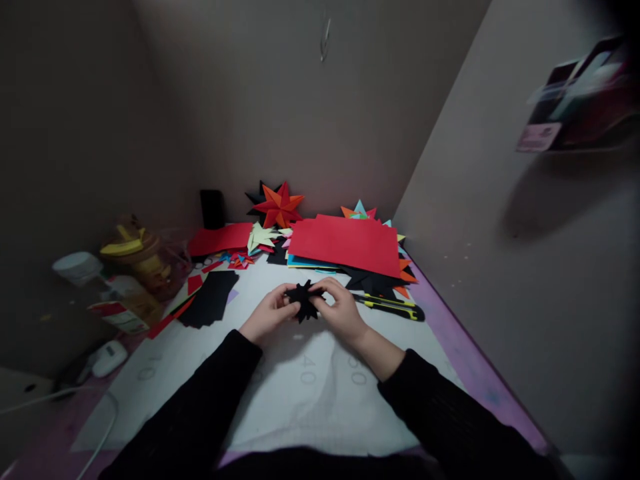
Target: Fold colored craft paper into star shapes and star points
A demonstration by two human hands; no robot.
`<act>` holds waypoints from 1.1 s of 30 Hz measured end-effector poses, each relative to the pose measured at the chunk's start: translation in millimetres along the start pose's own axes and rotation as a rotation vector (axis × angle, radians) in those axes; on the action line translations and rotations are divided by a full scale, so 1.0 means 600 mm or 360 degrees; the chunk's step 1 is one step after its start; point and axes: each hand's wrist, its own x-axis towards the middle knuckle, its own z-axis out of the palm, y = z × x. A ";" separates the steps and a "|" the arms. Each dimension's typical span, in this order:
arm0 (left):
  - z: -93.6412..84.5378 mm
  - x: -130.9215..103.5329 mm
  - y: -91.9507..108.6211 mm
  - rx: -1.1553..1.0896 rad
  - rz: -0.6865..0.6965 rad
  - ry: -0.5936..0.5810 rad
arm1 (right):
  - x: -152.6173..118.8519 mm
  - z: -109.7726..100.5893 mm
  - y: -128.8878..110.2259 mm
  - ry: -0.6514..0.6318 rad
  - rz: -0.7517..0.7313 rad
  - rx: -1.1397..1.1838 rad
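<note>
A small black paper star (306,308) with several points is held up over the white sheet, between both hands. My left hand (274,312) pinches its left side between thumb and fingers. On the other side, my right hand (343,310) grips the right edge, its fingertips at the upper right points. Just right of the right hand lies a yellow and black utility knife (393,306). Black paper pieces (210,298) are fanned out left of the left hand. Beyond the hands rests a stack of red paper (345,241).
Folded stars, one orange and red (279,205), lean at the back wall. A pale green star (261,236) lies nearby. Bottles and a yellow-lidded jar (131,248) stand at left, with a white mouse (109,359) in front. The white sheet (320,413) covers the purple table.
</note>
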 end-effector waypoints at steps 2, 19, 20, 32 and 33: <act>0.001 0.002 -0.005 -0.0095 -0.0057 0.0022 | 0.005 0.004 0.004 -0.0050 0.0305 0.0199; -0.006 0.007 0.000 -0.0161 -0.0410 0.0049 | 0.012 0.000 0.027 -0.0327 0.0687 0.0555; -0.005 0.007 -0.002 -0.0150 -0.0394 0.0056 | 0.012 0.001 0.026 -0.0320 0.0675 0.0497; 0.027 0.007 -0.019 -0.0158 -0.0062 0.0332 | 0.007 0.014 0.005 0.0091 0.0594 0.0239; 0.030 0.006 -0.020 -0.0173 -0.0040 0.0351 | 0.007 0.016 0.005 0.0124 0.0595 0.0269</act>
